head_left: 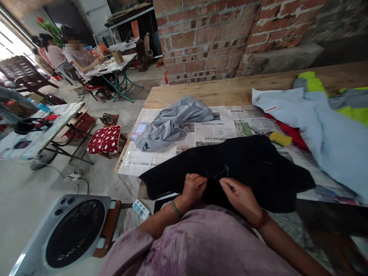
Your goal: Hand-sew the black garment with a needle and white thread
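A black cloth lies over the near part of the table and hangs toward my lap. My left hand, with a bracelet at its wrist, is closed with its fingertips pinched at the cloth. A short way to the right, my right hand pinches the same cloth between thumb and forefinger. A pale loose thread curls on the black fabric just above the right fingertips. Whether either pinch also holds thread or a needle is too small to make out.
Newspaper covers the wooden table. A grey cloth lies ahead; a light blue garment and a yellow object are right. A fan-like appliance and red-cushioned stool stand left. Other people sit farther back.
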{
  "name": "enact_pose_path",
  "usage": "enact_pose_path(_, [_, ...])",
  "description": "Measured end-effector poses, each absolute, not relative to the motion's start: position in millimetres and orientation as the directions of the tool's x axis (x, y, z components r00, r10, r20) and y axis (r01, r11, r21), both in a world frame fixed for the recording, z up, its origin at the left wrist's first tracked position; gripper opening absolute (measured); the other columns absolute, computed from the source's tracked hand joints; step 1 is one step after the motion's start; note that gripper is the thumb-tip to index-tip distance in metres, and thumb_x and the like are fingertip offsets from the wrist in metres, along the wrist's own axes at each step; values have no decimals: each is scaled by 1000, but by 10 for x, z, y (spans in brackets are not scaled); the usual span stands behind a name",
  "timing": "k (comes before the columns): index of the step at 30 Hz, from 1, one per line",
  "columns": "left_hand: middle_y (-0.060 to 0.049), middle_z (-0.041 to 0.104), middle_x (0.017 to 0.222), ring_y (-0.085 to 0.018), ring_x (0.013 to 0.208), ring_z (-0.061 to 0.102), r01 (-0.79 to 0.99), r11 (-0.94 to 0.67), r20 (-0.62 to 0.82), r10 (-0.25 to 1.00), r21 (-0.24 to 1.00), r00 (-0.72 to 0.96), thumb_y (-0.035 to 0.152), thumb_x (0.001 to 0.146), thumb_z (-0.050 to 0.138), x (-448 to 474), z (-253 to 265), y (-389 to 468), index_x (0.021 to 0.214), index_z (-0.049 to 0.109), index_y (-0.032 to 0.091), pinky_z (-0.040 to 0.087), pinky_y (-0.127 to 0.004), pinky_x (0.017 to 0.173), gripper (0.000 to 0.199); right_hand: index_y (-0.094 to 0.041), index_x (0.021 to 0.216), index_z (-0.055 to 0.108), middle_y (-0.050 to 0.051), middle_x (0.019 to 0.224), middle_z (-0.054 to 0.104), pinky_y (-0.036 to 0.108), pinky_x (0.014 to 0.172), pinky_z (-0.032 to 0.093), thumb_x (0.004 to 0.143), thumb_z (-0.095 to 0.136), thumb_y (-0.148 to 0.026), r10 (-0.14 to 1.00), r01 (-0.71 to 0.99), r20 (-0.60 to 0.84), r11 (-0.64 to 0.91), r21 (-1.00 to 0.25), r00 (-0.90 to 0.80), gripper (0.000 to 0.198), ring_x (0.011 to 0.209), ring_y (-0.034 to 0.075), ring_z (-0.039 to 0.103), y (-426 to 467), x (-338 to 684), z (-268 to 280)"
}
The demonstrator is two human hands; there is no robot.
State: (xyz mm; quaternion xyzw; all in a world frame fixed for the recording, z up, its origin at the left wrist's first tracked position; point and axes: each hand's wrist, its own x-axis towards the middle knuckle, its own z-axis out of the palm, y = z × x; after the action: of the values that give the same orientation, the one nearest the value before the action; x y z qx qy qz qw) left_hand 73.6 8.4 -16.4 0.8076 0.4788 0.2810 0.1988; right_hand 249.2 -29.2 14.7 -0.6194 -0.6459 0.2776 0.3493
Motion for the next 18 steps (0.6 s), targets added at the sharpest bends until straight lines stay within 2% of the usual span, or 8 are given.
enact_pose_path(2, [-4, 65, 76, -15, 76, 58, 646, -465, 281, 884, 606, 372, 18, 78, 57, 734, -164, 80, 81, 69, 22, 40, -30, 76, 12, -20, 88, 65, 7, 91, 63, 29, 78, 44, 83, 44, -36, 967, 657, 240, 128, -743, 82, 26, 85, 18, 57, -179, 2601, 283])
enact_pose_path(4, [-4, 65, 75, -15, 76, 59, 625, -470, 295, 881, 623, 369, 18, 78, 58, 736, -152, 72, 82, 69, 21, 40, -30, 76, 12, -20, 86, 66, 8, 91, 62, 32, 83, 42, 82, 46, -34, 948, 695, 317, 205, -689, 34, 25, 89, 19, 55, -19, 2656, 359])
enact_pose_path(5, [-4, 65, 75, -15, 75, 59, 617, -470, 298, 882, 631, 366, 17, 78, 58, 736, -142, 68, 82, 69, 21, 40, -30, 75, 12, -21, 85, 67, 7, 91, 63, 34, 85, 41, 81, 47, -33, 950, 699, 311, 238, -674, -24, 24, 90, 19, 54, 66, 2658, 370])
enact_pose_path(8, [-3, 66, 76, -15, 75, 59, 611, -450, 283, 891, 652, 355, 16, 78, 58, 723, -110, 62, 83, 68, 21, 40, -30, 75, 13, -23, 83, 69, 5, 87, 64, 35, 85, 39, 78, 51, -33, 959, 653, 183, 282, -703, -216, 21, 89, 19, 53, 281, 2582, 316])
enact_pose_path(11, [-2, 66, 78, -14, 76, 58, 608, -401, 238, 912, 686, 333, 15, 77, 59, 699, -87, 66, 81, 68, 23, 40, -28, 76, 13, -23, 76, 70, 3, 82, 65, 34, 84, 39, 74, 55, -33, 936, 564, 49, 251, -787, -348, 18, 85, 18, 54, 386, 2475, 217])
enact_pose_path(13, [-2, 66, 79, -14, 77, 58, 579, -367, 217, 925, 728, 313, 15, 76, 59, 689, -85, 74, 79, 68, 22, 41, -27, 76, 12, -21, 71, 69, 3, 79, 65, 31, 81, 40, 72, 56, -33, 927, 506, -18, 187, -842, -374, 18, 82, 17, 55, 406, 2435, 167])
enact_pose_path(16, [-2, 66, 80, -14, 78, 58, 484, -313, 177, 935, 817, 307, 16, 75, 59, 696, -97, 88, 79, 68, 21, 42, -26, 77, 11, -18, 69, 67, 1, 73, 63, 27, 73, 41, 69, 56, -33, 931, 423, -145, 10, -906, -334, 19, 74, 14, 55, 403, 2417, 127])
enact_pose_path(18, [-1, 66, 79, -13, 76, 58, 402, -205, 82, 949, 892, 304, 18, 76, 57, 712, -105, 98, 82, 68, 20, 42, -25, 74, 12, -17, 68, 63, -1, 67, 61, 25, 67, 40, 68, 55, -34, 928, 346, -229, -120, -930, -294, 19, 66, 12, 53, 395, 2406, 111])
